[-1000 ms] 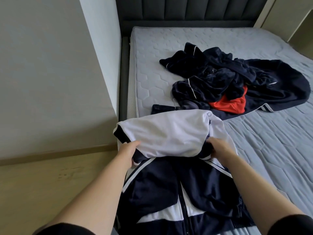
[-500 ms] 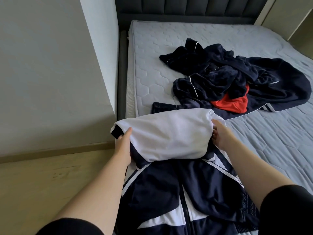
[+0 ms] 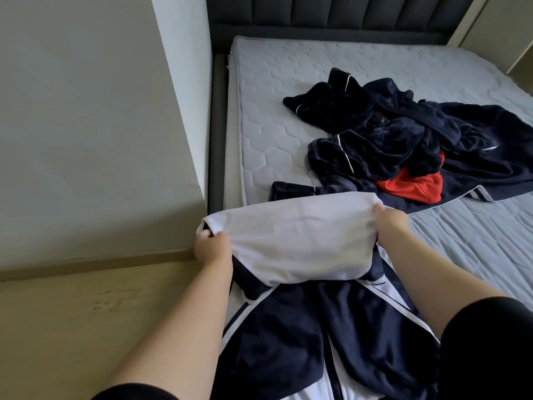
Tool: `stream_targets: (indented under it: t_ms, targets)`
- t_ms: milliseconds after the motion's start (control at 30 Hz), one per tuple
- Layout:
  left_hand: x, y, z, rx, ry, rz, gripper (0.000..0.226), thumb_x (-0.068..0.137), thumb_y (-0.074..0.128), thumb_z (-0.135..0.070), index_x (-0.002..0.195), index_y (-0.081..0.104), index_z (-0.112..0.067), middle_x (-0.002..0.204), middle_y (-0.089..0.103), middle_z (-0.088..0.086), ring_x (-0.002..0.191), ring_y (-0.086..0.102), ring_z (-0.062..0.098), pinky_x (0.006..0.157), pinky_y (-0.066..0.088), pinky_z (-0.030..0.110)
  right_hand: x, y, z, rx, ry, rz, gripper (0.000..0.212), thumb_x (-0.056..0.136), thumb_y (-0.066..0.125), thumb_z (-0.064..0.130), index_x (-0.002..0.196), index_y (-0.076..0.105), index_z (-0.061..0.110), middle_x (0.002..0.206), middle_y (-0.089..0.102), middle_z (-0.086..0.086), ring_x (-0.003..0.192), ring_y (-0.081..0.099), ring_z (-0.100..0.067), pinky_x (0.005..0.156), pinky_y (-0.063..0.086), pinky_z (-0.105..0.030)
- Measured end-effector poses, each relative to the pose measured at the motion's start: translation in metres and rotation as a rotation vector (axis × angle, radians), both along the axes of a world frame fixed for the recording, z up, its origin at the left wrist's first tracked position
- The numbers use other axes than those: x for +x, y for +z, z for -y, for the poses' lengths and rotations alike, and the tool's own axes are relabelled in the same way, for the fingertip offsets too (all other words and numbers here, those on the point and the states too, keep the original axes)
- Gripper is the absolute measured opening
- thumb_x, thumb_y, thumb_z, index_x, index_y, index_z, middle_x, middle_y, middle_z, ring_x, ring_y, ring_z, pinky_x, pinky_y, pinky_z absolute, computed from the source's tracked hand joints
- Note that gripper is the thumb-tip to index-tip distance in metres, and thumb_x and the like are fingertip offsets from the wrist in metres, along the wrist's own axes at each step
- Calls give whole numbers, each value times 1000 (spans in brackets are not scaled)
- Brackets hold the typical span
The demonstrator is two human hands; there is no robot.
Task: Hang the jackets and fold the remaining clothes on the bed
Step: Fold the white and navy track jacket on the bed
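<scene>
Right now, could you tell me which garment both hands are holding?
The navy-and-white jacket at the near edge, gripped by the left hand and right hand; the dark pile and red garment lie untouched.

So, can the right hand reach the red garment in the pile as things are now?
Probably not at once: the right hand grips the jacket, as does the left hand, and dark clothes partly cover the red garment.

Left hand (image 3: 212, 250) and right hand (image 3: 390, 224) gripping, arms extended.
</scene>
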State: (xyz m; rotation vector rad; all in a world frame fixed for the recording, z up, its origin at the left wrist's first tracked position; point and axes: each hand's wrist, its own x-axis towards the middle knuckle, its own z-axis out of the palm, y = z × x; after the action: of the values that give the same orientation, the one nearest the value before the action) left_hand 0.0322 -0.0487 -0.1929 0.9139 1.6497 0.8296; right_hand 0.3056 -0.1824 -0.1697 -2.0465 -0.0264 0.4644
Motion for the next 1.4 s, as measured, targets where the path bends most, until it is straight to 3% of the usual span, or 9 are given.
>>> stream_targets:
  t_ms: [100,233,333,467,833,967,1067,1200,1400]
  targets:
    - [2,11,5,513,-50,-322,44,82,57,-2,125,50,-3,121,55,17,110,50,32,92,37,38,-22,7,0,-90,33,409,33,92,45,14,123,50,5,113,54,-13,109,46,-29,93,35,-36]
    - [28,13,37,1027,-787,-474,46,87,56,-15,132,50,-3,134,50,17,129,41,33,107,29,45,-75,-2,5,-76,615,978,43,88,55,12,128,51,-2,136,47,-22,129,41,-37,111,21,-41]
    - [30,-15,61,792,-1188,-828,60,97,27,-48,151,14,-26,159,6,-2,146,-3,20,116,0,47,-80,-28,27,-402,1083,1070,55,95,35,36,143,38,11,152,31,-8,143,23,-23,115,8,-44]
    - [22,-39,64,668,-1214,-990,63,93,7,-59,148,-11,-35,155,-22,-9,142,-25,17,111,-17,47,-51,-49,53,-572,901,750,58,99,32,37,151,13,20,159,3,6,145,-3,-8,115,-7,-36]
    - [27,-15,19,808,-1112,-1052,62,99,26,-45,151,0,-24,159,-7,0,144,-17,21,113,-9,49,-51,-9,-2,-473,803,863,74,80,51,6,147,22,13,158,8,-6,146,0,-18,115,-8,-37]
    - [45,9,-15,599,-1238,-995,85,90,51,-49,151,-2,-22,158,12,8,146,-1,22,114,-3,49,-35,6,-43,-650,1108,776,80,82,63,27,148,19,19,150,29,-3,143,11,-21,115,-4,-45]
    - [49,30,-36,477,-1328,-1012,81,79,67,-43,144,24,-20,141,43,8,133,34,26,109,20,46,-20,19,-54,-893,1195,804,71,76,69,46,136,38,22,127,50,-1,126,36,-25,110,16,-46]
    - [47,53,-39,490,-1410,-1107,24,78,68,-19,96,52,-18,105,59,6,90,54,24,66,38,29,-13,35,-51,-1076,1187,908,27,79,67,35,99,54,24,106,61,3,106,53,-21,94,29,-35]
    - [56,95,-35,759,-1105,-1315,27,85,53,-5,109,60,-14,109,61,8,104,58,30,69,36,30,-12,71,-33,-750,836,1186,25,80,54,9,63,37,17,62,53,-1,55,34,-20,72,20,-29]
